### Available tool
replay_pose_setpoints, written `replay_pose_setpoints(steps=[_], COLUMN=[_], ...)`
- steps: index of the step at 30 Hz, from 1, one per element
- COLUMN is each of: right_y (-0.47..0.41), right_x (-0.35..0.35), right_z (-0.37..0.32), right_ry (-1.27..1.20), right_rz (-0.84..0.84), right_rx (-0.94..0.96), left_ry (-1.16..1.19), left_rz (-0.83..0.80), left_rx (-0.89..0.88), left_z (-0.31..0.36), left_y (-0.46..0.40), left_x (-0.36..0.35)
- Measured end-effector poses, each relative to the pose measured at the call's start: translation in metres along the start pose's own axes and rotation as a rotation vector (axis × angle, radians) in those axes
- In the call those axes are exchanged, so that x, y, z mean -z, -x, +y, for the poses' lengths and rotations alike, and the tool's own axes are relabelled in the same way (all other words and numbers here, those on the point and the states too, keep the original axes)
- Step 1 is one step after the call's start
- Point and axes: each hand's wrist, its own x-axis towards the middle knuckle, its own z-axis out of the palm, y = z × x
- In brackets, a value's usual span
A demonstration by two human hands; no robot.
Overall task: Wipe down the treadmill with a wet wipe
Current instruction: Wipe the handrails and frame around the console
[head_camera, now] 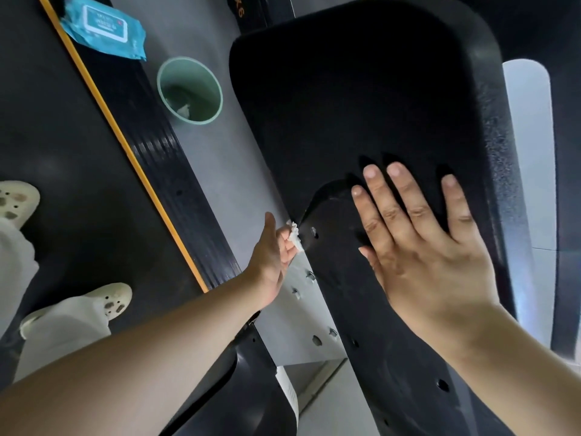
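Note:
The treadmill's black console back (361, 99) fills the upper middle, and its black upright (342, 278) runs down to the lower right. My left hand (272, 256) grips a crumpled white wet wipe (295, 236) and holds it against the left edge of the upright, just under the console. My right hand (421, 247) lies flat on the black panel with its fingers straight and spread. The treadmill belt (63, 136) with its orange stripe (125, 146) lies at the left.
A blue pack of wet wipes (103, 26) rests on the black side rail at top left. A green bin (190, 89) with a used wipe inside stands on the grey floor beside the rail. My feet in pale clogs (113, 298) stand on the belt.

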Motion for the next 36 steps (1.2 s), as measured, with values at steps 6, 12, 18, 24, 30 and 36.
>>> replay_pose_setpoints(steps=[6,12,18,24,30,36], right_y=[0.0,-0.001,0.0,-0.003,-0.009,-0.061], right_x=[0.001,0.001,0.004,0.005,0.013,0.052], right_z=[-0.001,-0.002,-0.003,-0.009,-0.017,-0.007], right_ry=[-0.004,-0.012,-0.059,-0.085,-0.123,-0.24], right_rz=[-0.016,-0.034,-0.051,-0.042,-0.111,-0.258], right_rx=[0.0,-0.002,-0.016,-0.06,-0.087,-0.13], left_ry=[0.173,0.03,0.128,0.179,0.125,0.154], left_rz=[-0.001,0.0,-0.035,-0.034,-0.06,-0.01], left_rx=[-0.012,0.016,0.102,0.105,0.144,0.276], left_z=[0.014,0.001,0.02,0.039,0.072,0.141], left_y=[-0.019,-0.013,-0.018,-0.019,-0.016,-0.016], left_x=[0.01,0.002,0.008,0.004,0.006,0.009])
